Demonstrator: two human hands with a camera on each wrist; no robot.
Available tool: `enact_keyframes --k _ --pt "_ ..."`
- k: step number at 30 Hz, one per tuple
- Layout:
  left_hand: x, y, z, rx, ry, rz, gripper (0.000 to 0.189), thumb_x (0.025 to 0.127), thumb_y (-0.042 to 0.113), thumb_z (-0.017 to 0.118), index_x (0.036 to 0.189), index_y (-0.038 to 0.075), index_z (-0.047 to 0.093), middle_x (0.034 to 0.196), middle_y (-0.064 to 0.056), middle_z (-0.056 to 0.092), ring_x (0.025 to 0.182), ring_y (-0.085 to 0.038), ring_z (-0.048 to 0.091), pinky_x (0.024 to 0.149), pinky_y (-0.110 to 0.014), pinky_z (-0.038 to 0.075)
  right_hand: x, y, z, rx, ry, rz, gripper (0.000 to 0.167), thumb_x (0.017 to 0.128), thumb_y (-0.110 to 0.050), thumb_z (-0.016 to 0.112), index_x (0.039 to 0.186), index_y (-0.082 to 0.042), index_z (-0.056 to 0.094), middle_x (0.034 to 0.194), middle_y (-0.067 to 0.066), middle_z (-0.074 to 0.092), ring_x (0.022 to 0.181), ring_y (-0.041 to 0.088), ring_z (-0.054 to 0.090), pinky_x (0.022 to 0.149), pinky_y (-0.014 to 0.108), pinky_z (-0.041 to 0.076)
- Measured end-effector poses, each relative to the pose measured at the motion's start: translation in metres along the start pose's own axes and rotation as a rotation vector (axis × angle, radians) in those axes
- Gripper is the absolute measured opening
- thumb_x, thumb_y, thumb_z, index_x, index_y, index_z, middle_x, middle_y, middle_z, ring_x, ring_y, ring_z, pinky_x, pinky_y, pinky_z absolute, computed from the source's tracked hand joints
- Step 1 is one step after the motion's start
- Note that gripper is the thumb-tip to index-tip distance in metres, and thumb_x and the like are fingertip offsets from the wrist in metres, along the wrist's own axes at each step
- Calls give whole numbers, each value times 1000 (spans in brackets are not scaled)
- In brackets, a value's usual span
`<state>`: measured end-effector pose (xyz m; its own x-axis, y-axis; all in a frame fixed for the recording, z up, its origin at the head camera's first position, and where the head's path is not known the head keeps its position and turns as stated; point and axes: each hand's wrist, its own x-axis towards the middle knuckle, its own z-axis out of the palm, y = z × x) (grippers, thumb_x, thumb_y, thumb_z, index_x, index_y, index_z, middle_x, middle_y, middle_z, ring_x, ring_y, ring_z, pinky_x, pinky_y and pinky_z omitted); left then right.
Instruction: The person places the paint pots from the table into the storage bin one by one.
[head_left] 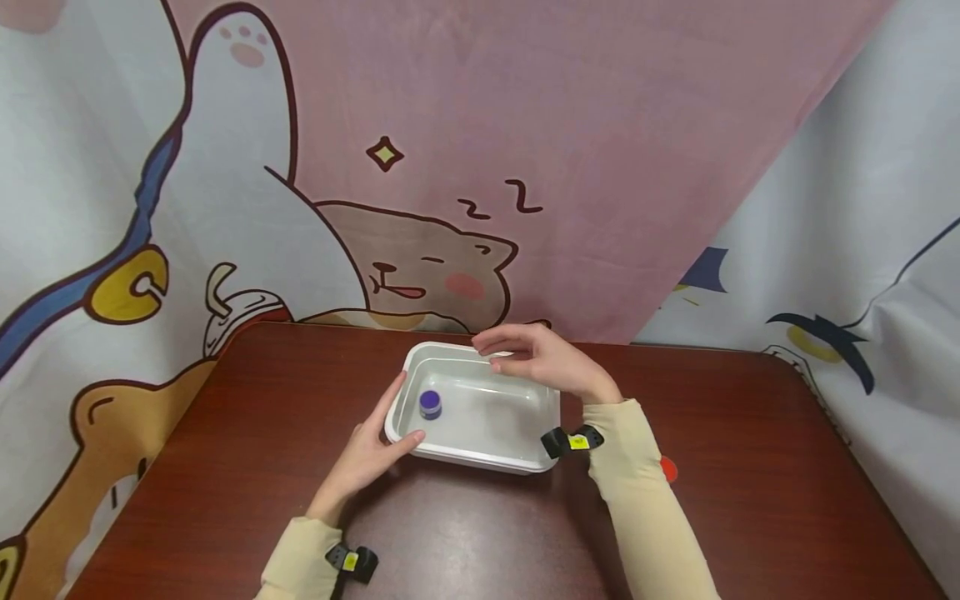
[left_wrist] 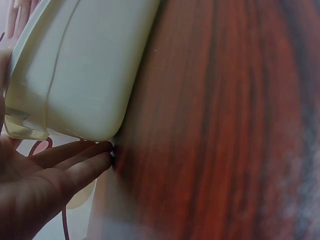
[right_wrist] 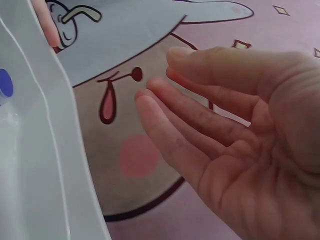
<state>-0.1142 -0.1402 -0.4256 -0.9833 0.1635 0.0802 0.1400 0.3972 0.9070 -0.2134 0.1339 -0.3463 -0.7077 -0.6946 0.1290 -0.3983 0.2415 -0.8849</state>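
A white rectangular tray (head_left: 495,421) sits on the table with a small purple-lidded jar (head_left: 430,405) standing inside near its left end. My left hand (head_left: 366,457) grips the tray's left end, thumb over the front rim and fingers along the outer side. In the left wrist view, the fingertips reach down beside the tray's lower corner, close to the tabletop. Over the tray's far rim hovers my right hand (head_left: 543,357), its fingers loosely bent and holding nothing. The right wrist view has the palm and fingers beside the tray's edge, with the jar's purple lid (right_wrist: 5,84) at the left.
The dark red-brown wooden table (head_left: 750,500) bears the tray. A red round thing (head_left: 669,469) peeks out from behind the right sleeve (head_left: 637,492). Behind the table hangs a printed cartoon cloth (head_left: 600,125), which also covers both sides.
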Motion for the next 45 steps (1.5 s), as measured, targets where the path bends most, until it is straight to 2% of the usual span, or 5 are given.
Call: enact_keyframes --k 11,24,33,40,45 --pt "0 0 0 13 4 9 84 85 13 74 153 9 26 147 -24 35 109 -40 54 92 -54 42 -30 -2 -19 42 105 77 38 89 -5 69 126 -5 62 121 7 64 112 21 60 89 34 50" --pt "1 -3 0 13 -12 -15 83 85 13 74 153 10 26 144 -28 39 67 -27 61 63 -34 47 -52 11 -26 -54 123 91 37 89 -2 67 126 -2 61 117 7 65 111 24 59 90 31 49" --pt "9 -44 8 27 10 4 87 84 25 77 154 31 25 148 -17 39 88 -25 60 74 -38 47 -78 26 -32 -2 151 134 39 90 -1 67 128 -2 59 121 16 63 114 42 55 87 30 51" --pt "10 -45 8 -6 5 20 88 83 24 78 154 31 25 148 -17 39 81 -21 60 69 -35 47 -107 36 -42 -61 220 172 38 90 -7 68 127 -8 60 121 8 63 111 22 59 86 28 51" --pt "10 -44 8 -20 4 22 89 83 23 78 154 28 25 147 -18 40 75 -22 60 64 -36 48 -126 40 -47 -122 254 203 37 92 -10 66 129 -9 60 121 7 63 108 20 61 84 28 52"
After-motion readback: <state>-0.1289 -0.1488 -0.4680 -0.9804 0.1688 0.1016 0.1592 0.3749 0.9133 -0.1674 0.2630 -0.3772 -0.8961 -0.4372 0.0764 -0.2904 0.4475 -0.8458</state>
